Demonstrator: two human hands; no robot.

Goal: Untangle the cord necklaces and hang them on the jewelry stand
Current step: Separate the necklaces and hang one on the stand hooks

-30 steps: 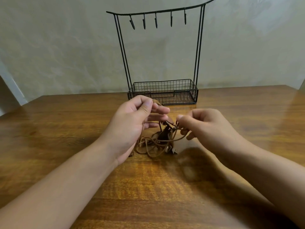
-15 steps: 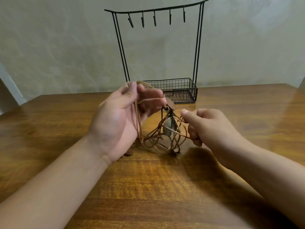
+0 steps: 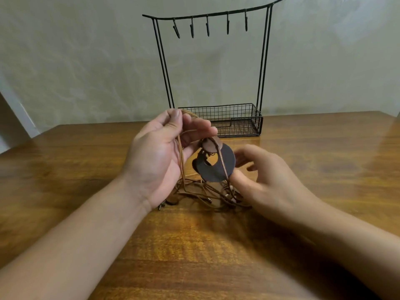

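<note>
Broadly, one wooden table (image 3: pixel 86 169) fills the lower two thirds of the frame, and one black wire jewelry stand (image 3: pixel 213 70) rises at upper centre, with a mesh basket (image 3: pixel 236 121) at its base and five bare hooks (image 3: pixel 207 26) under its top bar. Two bare forearms enter from the lower corners. One left hand (image 3: pixel 158 161) is raised at centre, palm turned toward the right of the frame, thumb and fingers closed on loops of tan cord that run over its fingertips and down across the palm. One right hand (image 3: pixel 266 180), blurred, sits just right of centre with fingers spread and loose, its thumb touching the lower edge of a dark round pendant (image 3: pixel 216 167); it grips nothing. A smaller brown disc (image 3: pixel 211 145) overlaps the pendant's top. The tangled cord necklaces (image 3: pixel 207 195) trail from the left hand onto the table between the wrists; their count cannot be told.
</note>
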